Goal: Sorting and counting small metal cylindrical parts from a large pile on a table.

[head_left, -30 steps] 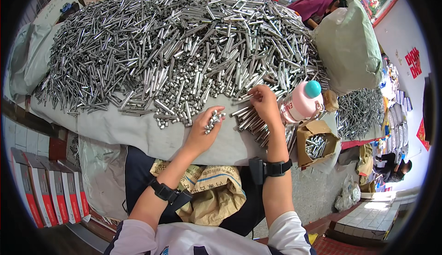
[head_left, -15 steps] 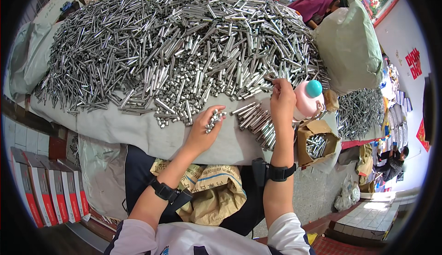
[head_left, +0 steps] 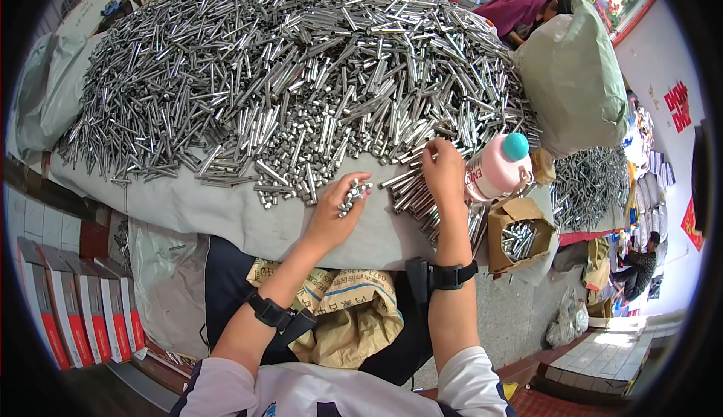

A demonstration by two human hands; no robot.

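Note:
My left hand is cupped around several short metal end caps, just above the grey cloth. My right hand hovers over a bundle of long metal tubes laid side by side, its fingers curled in toward the thumb. Whatever those fingers hold, if anything, is too small or hidden to make out. In front of both hands lies a loose patch of short caps, merging into a large heap of metal tubes.
Right of my right hand stands a pink bottle with a teal lid. An open cardboard box of metal pieces sits nearer. Beyond are a stuffed pale green sack and a person in purple. Boxes stand at the left.
My right hand has moved left and slightly nearer, away from the bottle and over the tube bundle. The left hand with its caps has barely moved.

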